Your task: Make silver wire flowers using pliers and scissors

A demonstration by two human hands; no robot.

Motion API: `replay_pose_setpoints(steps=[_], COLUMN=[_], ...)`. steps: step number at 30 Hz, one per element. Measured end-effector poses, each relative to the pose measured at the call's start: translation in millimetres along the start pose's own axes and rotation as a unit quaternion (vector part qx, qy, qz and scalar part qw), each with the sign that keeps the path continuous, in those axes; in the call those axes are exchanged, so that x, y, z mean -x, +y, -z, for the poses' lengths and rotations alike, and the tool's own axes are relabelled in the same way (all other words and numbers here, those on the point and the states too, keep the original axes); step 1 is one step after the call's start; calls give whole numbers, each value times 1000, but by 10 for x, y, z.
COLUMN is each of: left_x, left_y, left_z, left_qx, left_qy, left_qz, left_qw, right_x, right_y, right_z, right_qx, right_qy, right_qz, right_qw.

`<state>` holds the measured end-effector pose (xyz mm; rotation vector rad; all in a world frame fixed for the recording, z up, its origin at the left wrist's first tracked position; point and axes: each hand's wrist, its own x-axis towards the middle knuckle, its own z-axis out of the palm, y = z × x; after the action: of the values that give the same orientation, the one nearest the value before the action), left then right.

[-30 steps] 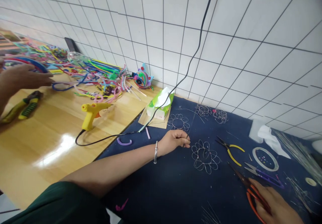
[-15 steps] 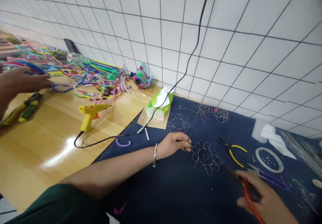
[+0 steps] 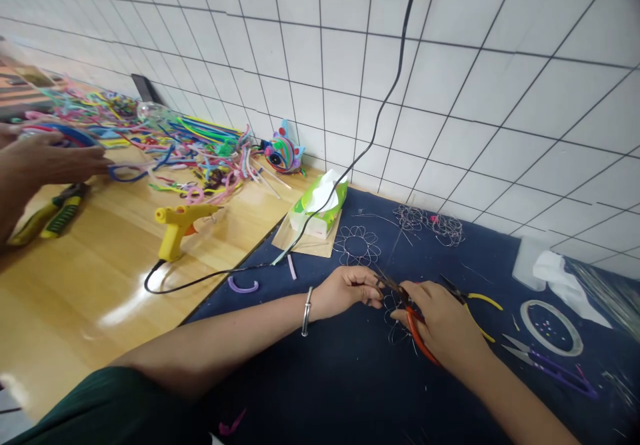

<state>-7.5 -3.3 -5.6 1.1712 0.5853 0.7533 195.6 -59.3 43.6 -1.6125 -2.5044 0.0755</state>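
My left hand [image 3: 354, 292] is closed in a pinch on a thin wire [image 3: 397, 246] that rises from the fingertips. Orange-handled pliers [image 3: 419, 333] are gripped in my right hand [image 3: 440, 315], their dark jaws touching or very near the wire at my left fingertips. Below my right hand lies a flower-shaped wire ring [image 3: 397, 332] on the dark blue mat [image 3: 345, 378], partly hidden by the pliers. A second wire flower [image 3: 357, 245] lies flat behind my left hand.
Yellow-handled pliers [image 3: 483, 296], purple scissors [image 3: 555, 368] and a white ring [image 3: 524, 318] lie at right. A tissue box [image 3: 320, 208], glue gun [image 3: 175, 228] and colourful pipe cleaners [image 3: 200, 145] are behind and left. Another person's hand [image 3: 55, 158] is at far left.
My right hand has moved left with the orange-handled pliers, bringing their jaws to my left fingertips and covering part of the nearer wire flower. My left hand has barely moved.
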Motion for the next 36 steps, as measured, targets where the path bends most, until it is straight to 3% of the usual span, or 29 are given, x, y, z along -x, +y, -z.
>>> replay_pose_setpoints(steps=[12, 25, 36], left_x=[21, 29, 51], left_y=[-27, -27, 40], left_z=[0, -3, -40], left_qx=[-6, 1, 2], left_qy=[-46, -53, -75], left_qz=[16, 24, 50], left_qw=[999, 998, 996], right_x=[61, 81, 95], right_y=[17, 2, -84], right_z=[-41, -77, 3], right_qx=[-38, -48, -69], right_qy=[-9, -13, -57], right_qz=[-1, -1, -35], right_qw=[999, 999, 995])
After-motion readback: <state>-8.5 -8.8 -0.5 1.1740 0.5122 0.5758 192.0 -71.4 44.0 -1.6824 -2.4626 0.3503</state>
